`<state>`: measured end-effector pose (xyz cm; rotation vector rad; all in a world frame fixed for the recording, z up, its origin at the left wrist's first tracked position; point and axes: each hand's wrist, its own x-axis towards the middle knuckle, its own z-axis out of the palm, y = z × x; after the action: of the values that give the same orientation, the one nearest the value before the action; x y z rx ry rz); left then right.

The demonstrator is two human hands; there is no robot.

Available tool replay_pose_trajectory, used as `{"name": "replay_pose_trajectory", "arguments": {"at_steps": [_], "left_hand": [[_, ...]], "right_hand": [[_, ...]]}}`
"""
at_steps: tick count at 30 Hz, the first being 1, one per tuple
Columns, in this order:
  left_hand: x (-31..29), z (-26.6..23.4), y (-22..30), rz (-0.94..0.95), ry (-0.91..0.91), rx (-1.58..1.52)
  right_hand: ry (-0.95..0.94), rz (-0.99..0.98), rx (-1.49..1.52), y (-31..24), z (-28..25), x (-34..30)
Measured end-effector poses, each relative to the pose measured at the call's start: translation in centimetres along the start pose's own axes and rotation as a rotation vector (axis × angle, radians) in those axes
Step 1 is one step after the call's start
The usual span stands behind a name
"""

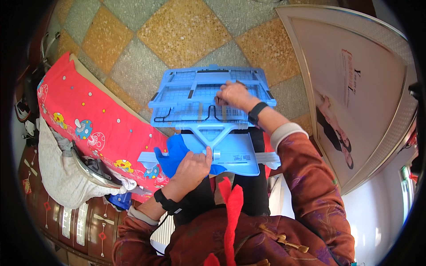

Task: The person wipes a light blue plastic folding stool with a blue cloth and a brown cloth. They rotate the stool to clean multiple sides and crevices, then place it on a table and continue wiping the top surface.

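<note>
A light-blue plastic rack [179, 95] with gridded panels lies ahead of my lap. A Y-shaped blue bracket [199, 131] joins its near side to a pale-blue tray [242, 166]. My left hand [188, 168] is closed around the bracket's stem at a round joint, its index finger along the side. Over the rack's middle, my right hand [235, 95] has its fingers curled down. Its fingertips are partly hidden, so what they grip is unclear. Beside them runs a bent black wire [208, 113]. A darker blue soft piece [173, 155] lies by my left hand.
At left is a bed-like surface with a red mushroom-print cover [106, 124]. A light cloth [57, 168] drapes over something near it. On the right leans a large framed picture [355, 88]. The floor has yellow and grey tiles [184, 31].
</note>
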<state>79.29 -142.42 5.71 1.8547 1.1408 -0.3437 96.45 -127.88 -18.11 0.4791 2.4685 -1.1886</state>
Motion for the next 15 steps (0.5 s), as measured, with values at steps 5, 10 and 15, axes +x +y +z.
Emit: {"name": "replay_pose_trajectory", "arguments": {"at_steps": [5,10,15], "left_hand": [[0.3,-2.0,-1.0,-0.029,-0.005,-0.038],[1.3,-5.3,-2.5,-0.053,-0.049,-0.077],[2.5,-8.5,-4.3,-0.03,0.01,-0.111]], "right_hand": [[-0.031,0.073,0.271,3.5,-6.0,-0.5],[0.144,0.071,0.41,4.1,-15.9,-6.4],[0.386,0.307,0.724,0.4,-21.8,-17.2]]}}
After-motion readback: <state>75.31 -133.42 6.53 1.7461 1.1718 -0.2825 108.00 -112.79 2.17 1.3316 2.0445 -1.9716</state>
